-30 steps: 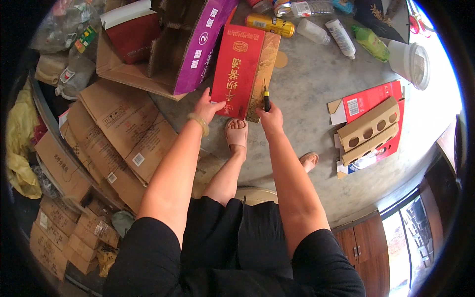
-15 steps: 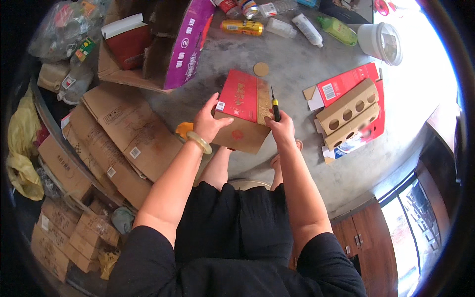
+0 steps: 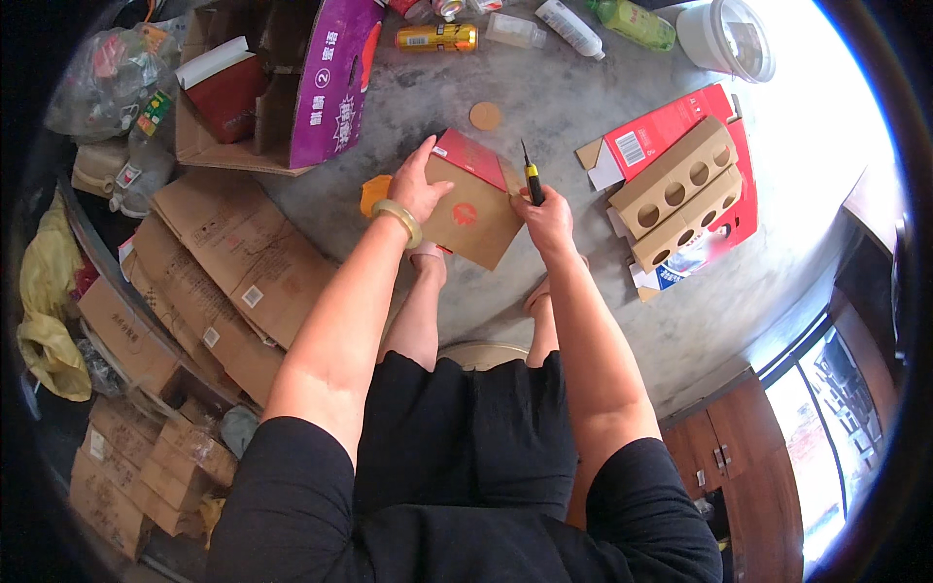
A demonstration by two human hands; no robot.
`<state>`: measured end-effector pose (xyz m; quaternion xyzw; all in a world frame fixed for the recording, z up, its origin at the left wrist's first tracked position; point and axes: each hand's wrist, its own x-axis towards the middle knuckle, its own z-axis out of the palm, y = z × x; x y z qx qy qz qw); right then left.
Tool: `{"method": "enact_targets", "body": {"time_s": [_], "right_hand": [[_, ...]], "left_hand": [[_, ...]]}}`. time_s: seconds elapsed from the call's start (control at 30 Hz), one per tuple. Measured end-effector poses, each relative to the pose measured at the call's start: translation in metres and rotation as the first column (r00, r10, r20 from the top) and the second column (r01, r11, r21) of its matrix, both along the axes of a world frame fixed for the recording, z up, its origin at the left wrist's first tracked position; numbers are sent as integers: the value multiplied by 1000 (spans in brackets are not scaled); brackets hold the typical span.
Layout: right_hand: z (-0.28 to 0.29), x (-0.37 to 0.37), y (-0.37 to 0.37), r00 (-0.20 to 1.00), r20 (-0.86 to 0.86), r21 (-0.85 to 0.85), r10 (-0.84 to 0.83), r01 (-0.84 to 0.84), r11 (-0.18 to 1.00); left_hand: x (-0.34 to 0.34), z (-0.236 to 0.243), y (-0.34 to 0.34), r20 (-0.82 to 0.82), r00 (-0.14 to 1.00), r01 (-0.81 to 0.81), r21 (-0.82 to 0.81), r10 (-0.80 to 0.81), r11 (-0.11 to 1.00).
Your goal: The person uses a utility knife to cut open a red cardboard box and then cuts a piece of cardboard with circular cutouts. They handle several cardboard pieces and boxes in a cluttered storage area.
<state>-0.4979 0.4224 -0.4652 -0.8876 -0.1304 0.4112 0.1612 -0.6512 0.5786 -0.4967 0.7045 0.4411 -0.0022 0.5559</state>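
A red and brown cardboard box (image 3: 476, 225) is held up in front of me, its plain brown side with a red round mark turned toward me. My left hand (image 3: 416, 187), with a pale bangle on its wrist, grips the box's left edge, thumb on the brown side. At the right corner, my right hand (image 3: 550, 222) closes round a black-and-yellow utility knife (image 3: 533, 185), its thin blade pointing up and away from the box. That hand's fingers also touch the box's corner. A round cardboard disc (image 3: 485, 116) lies on the floor beyond the box.
Flattened cardboard (image 3: 233, 243) is stacked at left, below an open purple-sided carton (image 3: 321, 87). A red package (image 3: 671, 126) and a holed cardboard insert (image 3: 671, 194) lie at right. Bottles, a yellow can (image 3: 436, 38) and a white bucket (image 3: 724, 41) stand or lie at the back.
The box has tipped, so its brown side faces me more and its red top shows less. Both hands moved with it; the knife shifted slightly left and up.
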Motion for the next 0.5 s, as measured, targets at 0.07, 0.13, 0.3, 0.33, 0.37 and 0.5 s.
{"method": "enact_targets", "body": {"time_s": [0.07, 0.13, 0.3, 0.33, 0.37, 0.5], "right_hand": [[5, 1, 3, 994, 86, -48, 70, -66, 997], [6, 0, 2, 985, 121, -52, 127, -121, 991], [12, 2, 2, 971, 157, -54, 180, -173, 983], [13, 2, 3, 963, 187, -50, 194, -188, 981], [13, 1, 3, 954, 216, -47, 208, -203, 978], [10, 3, 3, 944, 254, -64, 212, -203, 977]], "left_hand": [[0, 5, -6, -46, 999, -23, 70, 26, 997], [0, 7, -10, -21, 1000, -14, 181, 18, 983], [10, 20, -12, -102, 988, 151, 459, -117, 875], [14, 24, -14, -119, 981, 193, 507, -153, 840], [18, 29, -17, -138, 972, 233, 552, -187, 801], [35, 39, -27, -262, 929, 359, 472, -260, 805]]}}
